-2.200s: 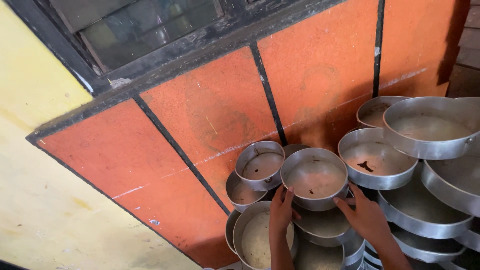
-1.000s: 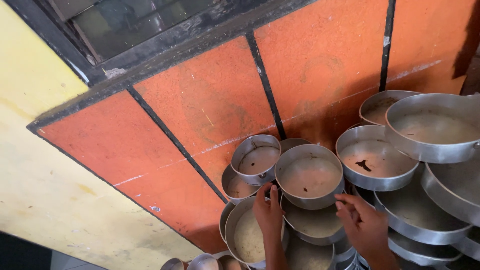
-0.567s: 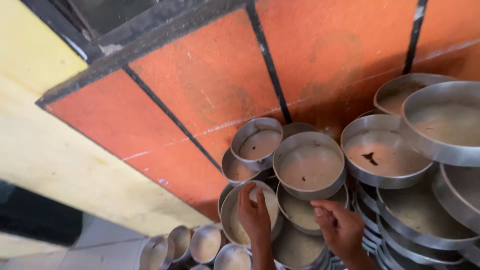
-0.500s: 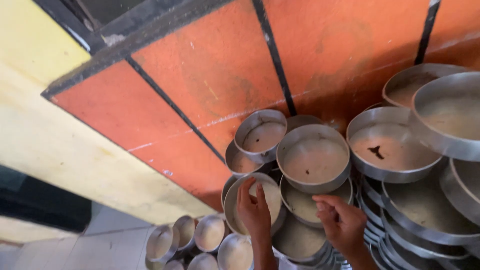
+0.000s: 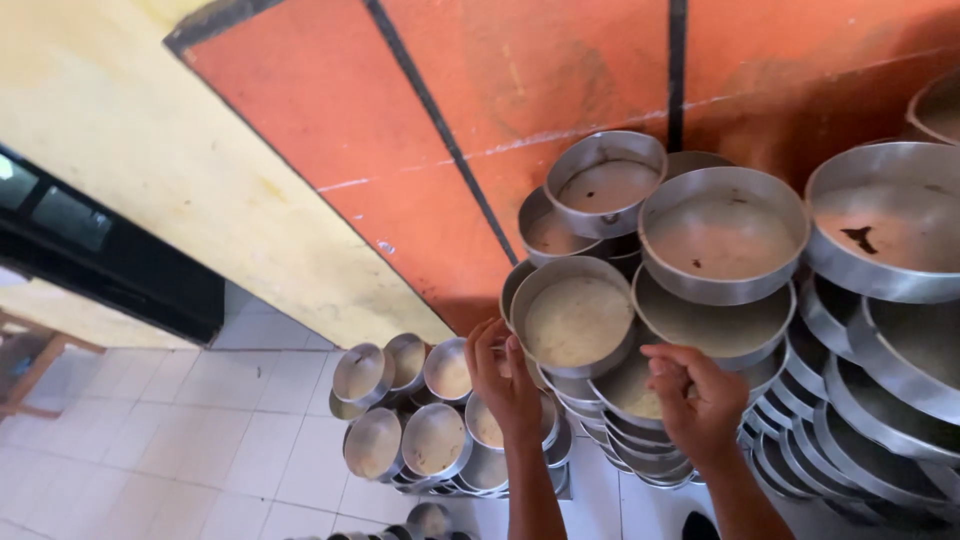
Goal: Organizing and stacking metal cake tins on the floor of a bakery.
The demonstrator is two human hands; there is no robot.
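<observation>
1. Your left hand [image 5: 505, 378] is closest to you, fingers spread and curled against the left rim of a round metal pan [image 5: 576, 318], gripping its edge from the side. The pan sits on top of a stack of like pans, its pale, dusty inside facing you.
2. Your right hand [image 5: 697, 400] is just beside it to the right, fingers bent and pinching the rim of a lower pan [image 5: 640, 385] that pokes out of the same stack, under the one your left hand holds.
3. Below and left of your left hand, a cluster of smaller metal pans [image 5: 420, 420] stands on the white tiled floor [image 5: 200, 440], tilted and leaning against one another.
4. At your right, tall stacks of larger pans [image 5: 880, 400] fill the right edge of the view, rims overlapping.
5. Above the held pan, a wide pan [image 5: 722, 236] sits on its own stack, touching its neighbours; a smaller pan [image 5: 605, 184] stands behind it, and another [image 5: 548, 230] sits between that one and the pan you hold.
6. A big pan [image 5: 885, 225] at the right has a dark speck on its bottom.
7. Farthest off, the stacks lean against an orange wall [image 5: 480, 90] crossed by black lines, which meets a yellow wall [image 5: 140, 160] at the left, with a dark opening [image 5: 110, 260] low down.
8. No packages, labels or signs show.
</observation>
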